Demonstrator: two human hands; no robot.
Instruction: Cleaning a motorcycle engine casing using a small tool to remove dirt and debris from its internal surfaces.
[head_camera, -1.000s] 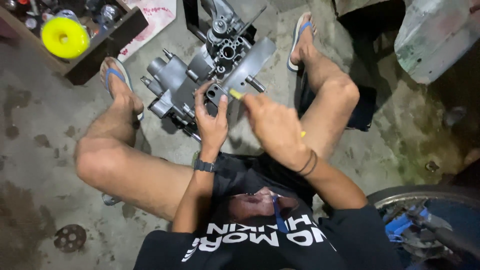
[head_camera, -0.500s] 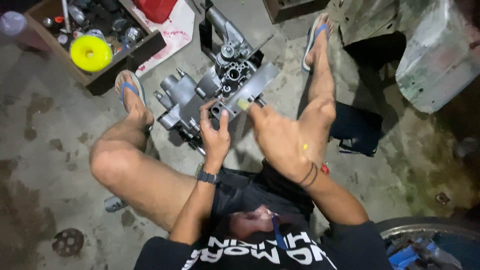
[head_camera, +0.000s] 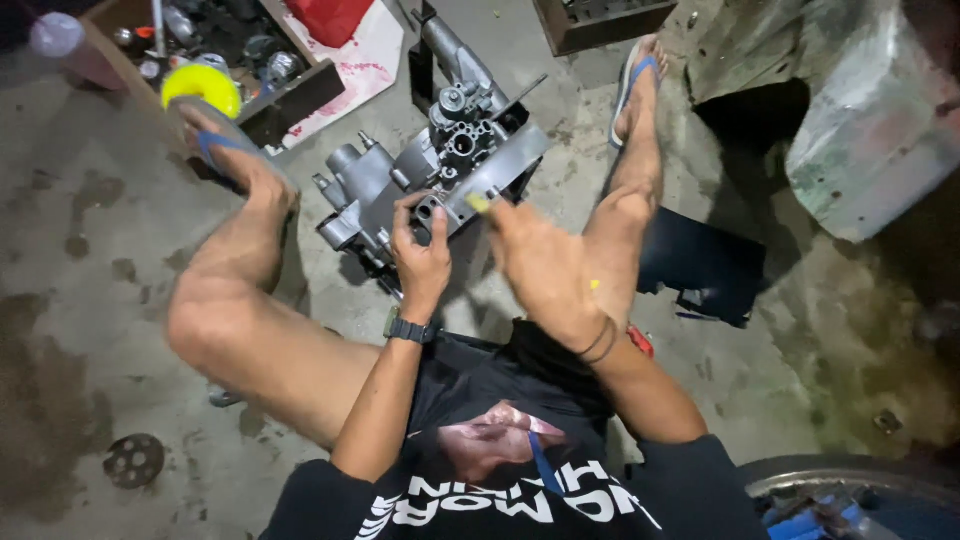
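Observation:
A grey metal engine casing (head_camera: 440, 165) with round ports stands on the concrete floor between my bare legs. My left hand (head_camera: 420, 255), with a black watch at the wrist, grips the casing's near edge. My right hand (head_camera: 545, 270) is blurred. It is closed around a small yellow-handled tool (head_camera: 478, 203) whose tip meets the flat right flange of the casing. A dark rod sticks out of the casing toward the upper right.
A wooden box (head_camera: 290, 100) of parts with a yellow disc (head_camera: 200, 88) sits at upper left, beside a red container (head_camera: 330, 18) on a stained white sheet (head_camera: 350, 60). A grey metal panel (head_camera: 870, 130) stands at right, a black object (head_camera: 700, 265) below it. A perforated disc (head_camera: 133, 460) lies lower left, a wheel rim (head_camera: 850, 475) lower right.
The view has tilted, so the engine sits lower in frame. My left hand keeps its grip on the casing. My right hand with the yellow tool has shifted slightly at the flange.

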